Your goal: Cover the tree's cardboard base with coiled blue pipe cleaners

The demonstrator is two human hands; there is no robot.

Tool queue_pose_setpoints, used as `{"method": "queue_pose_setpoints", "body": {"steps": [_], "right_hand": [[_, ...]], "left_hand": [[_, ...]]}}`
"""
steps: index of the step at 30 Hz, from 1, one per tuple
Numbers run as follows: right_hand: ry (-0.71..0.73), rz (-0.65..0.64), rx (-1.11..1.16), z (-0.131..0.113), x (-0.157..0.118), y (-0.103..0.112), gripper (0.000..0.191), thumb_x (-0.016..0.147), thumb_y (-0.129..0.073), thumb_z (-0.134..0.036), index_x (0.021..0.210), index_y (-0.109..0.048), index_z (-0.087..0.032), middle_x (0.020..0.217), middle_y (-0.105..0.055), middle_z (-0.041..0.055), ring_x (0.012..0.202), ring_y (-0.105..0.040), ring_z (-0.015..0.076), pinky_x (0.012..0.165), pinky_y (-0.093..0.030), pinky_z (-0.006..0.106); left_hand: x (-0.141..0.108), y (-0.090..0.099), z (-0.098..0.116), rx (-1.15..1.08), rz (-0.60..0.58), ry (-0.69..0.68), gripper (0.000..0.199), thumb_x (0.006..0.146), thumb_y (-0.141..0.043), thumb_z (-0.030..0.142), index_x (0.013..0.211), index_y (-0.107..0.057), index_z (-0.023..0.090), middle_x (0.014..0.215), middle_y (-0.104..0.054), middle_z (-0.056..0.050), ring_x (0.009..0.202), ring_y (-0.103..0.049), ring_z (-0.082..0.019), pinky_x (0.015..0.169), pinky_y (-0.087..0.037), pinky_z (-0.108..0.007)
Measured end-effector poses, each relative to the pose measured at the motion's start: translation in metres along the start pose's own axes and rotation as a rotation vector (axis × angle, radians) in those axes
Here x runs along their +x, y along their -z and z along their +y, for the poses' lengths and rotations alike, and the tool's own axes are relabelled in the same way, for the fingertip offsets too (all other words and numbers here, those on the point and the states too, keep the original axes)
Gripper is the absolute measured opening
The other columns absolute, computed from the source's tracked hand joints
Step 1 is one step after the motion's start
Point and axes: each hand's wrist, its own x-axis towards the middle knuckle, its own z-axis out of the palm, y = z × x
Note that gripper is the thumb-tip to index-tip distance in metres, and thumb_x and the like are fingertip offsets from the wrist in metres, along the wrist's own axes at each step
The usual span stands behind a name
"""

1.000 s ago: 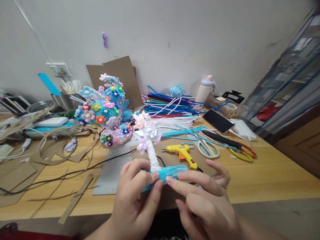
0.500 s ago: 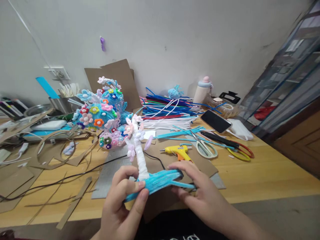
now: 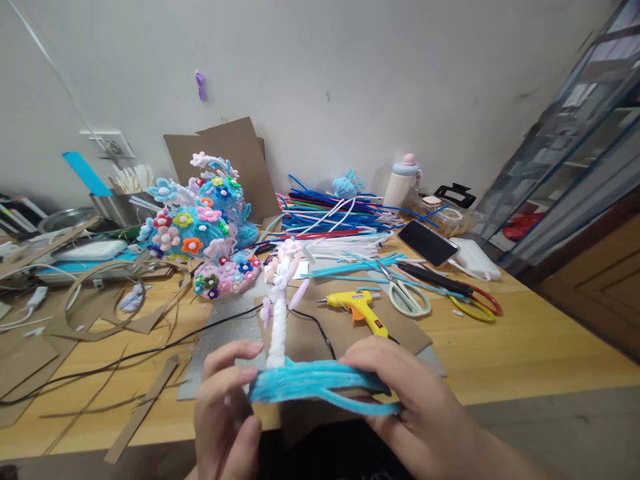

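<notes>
Between my hands, above the table's front edge, is a flat base wrapped in blue pipe cleaners (image 3: 310, 382). A white wrapped stem (image 3: 278, 333) with pale pink and lilac flowers stands upright on its left part. My left hand (image 3: 227, 400) has its curled fingers at the base's left end, with the thumb lowered in front. My right hand (image 3: 415, 400) is closed around the right end, where a loose blue pipe cleaner (image 3: 350, 403) bows out below the base. Beyond my right hand lies a yellow glue gun (image 3: 363, 307).
Scissors (image 3: 410, 298), pliers (image 3: 440, 280) and a phone (image 3: 429, 243) lie at right. Behind are piled pipe cleaners (image 3: 325, 217) and a bottle (image 3: 401, 183). A flower-covered blue figure (image 3: 195, 233) stands left, near cardboard scraps (image 3: 143, 407) and a black cord (image 3: 165, 340).
The base has turned nearly level and its front edge faces me more. My left thumb has come off its top and dropped lower. The loose pipe cleaner bows out further.
</notes>
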Motion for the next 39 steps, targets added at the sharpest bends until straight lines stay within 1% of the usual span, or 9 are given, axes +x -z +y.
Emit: {"method": "queue_pose_setpoints", "body": {"steps": [3,6,10,13,15,19,29,33,39], "right_hand": [[0.077,0.014,-0.033,0.000,0.001,-0.007,0.051,0.067,-0.046,0.001,0.110,-0.056,-0.023,0.100,-0.067,0.0036,0.091,-0.061,0.0209,0.077,-0.052,0.036],[0.110,0.024,-0.058,0.004,0.002,-0.012,0.051,0.069,-0.047,0.002,0.112,-0.056,-0.022,0.104,-0.068,0.0050,0.095,-0.062,0.0218,0.082,-0.052,0.038],[0.134,0.026,-0.080,0.006,0.004,-0.011,0.046,0.078,-0.049,0.000,0.118,-0.054,-0.023,0.109,-0.068,0.0043,0.103,-0.062,0.0203,0.089,-0.051,0.036],[0.218,0.098,-0.133,0.002,0.003,-0.005,0.038,0.088,-0.062,-0.018,0.124,-0.050,-0.021,0.117,-0.064,0.0074,0.108,-0.059,0.0212,0.094,-0.049,0.036],[0.293,0.170,-0.208,-0.001,0.001,-0.001,0.031,0.088,-0.068,-0.026,0.115,-0.053,-0.019,0.109,-0.065,0.0074,0.100,-0.060,0.0209,0.091,-0.048,0.036],[0.365,0.186,-0.270,-0.005,-0.001,0.001,0.010,0.088,-0.062,-0.009,0.094,-0.060,-0.018,0.081,-0.067,0.0013,0.073,-0.057,0.0158,0.072,-0.043,0.034],[0.145,0.141,-0.044,-0.014,0.001,0.000,0.012,0.085,-0.058,-0.010,0.081,-0.061,-0.020,0.065,-0.063,-0.0026,0.059,-0.055,0.0128,0.060,-0.042,0.029],[0.003,0.196,-0.089,-0.015,0.001,-0.002,0.015,0.083,-0.059,-0.014,0.070,-0.059,-0.021,0.059,-0.060,-0.0030,0.055,-0.053,0.0121,0.053,-0.042,0.025],[-0.035,0.221,-0.125,-0.013,0.001,-0.006,0.016,0.082,-0.060,-0.015,0.067,-0.058,-0.021,0.057,-0.058,-0.0035,0.054,-0.052,0.0122,0.051,-0.041,0.024]], "left_hand": [[0.013,0.002,0.006,0.142,-0.056,-0.225,0.028,0.088,-0.058,0.020,0.115,-0.052,0.018,0.112,-0.062,-0.010,0.109,-0.058,-0.027,0.098,-0.040,-0.046],[0.019,0.005,0.004,0.235,-0.141,-0.261,0.033,0.082,-0.059,0.004,0.111,-0.051,0.020,0.106,-0.069,-0.005,0.101,-0.066,-0.022,0.104,-0.034,-0.047],[0.017,0.007,-0.001,0.282,-0.209,-0.367,0.026,0.082,-0.052,-0.003,0.096,-0.057,0.018,0.115,-0.068,-0.006,0.098,-0.069,-0.019,0.094,-0.045,-0.045],[0.016,0.006,0.001,0.367,-0.196,-0.453,0.022,0.085,-0.050,-0.003,0.086,-0.061,0.017,0.121,-0.063,-0.007,0.102,-0.067,-0.019,0.090,-0.045,-0.044],[0.017,0.005,0.004,0.401,-0.198,-0.476,0.021,0.087,-0.051,-0.002,0.086,-0.061,0.017,0.122,-0.060,-0.007,0.104,-0.065,-0.019,0.090,-0.044,-0.043],[0.017,0.001,0.008,0.422,-0.181,-0.487,0.020,0.089,-0.051,0.000,0.084,-0.063,0.016,0.120,-0.060,-0.008,0.104,-0.064,-0.019,0.089,-0.043,-0.042],[0.013,0.004,0.008,0.468,-0.209,-0.490,0.019,0.089,-0.051,0.005,0.086,-0.066,0.017,0.110,-0.062,-0.008,0.100,-0.066,-0.020,0.087,-0.042,-0.041],[0.014,0.007,0.008,0.490,-0.233,-0.501,0.022,0.087,-0.051,0.003,0.087,-0.067,0.018,0.109,-0.062,-0.007,0.101,-0.065,-0.019,0.087,-0.042,-0.039],[0.014,0.006,0.008,0.507,-0.224,-0.509,0.024,0.088,-0.049,0.005,0.087,-0.068,0.020,0.106,-0.064,-0.005,0.099,-0.066,-0.018,0.084,-0.043,-0.037]]}}
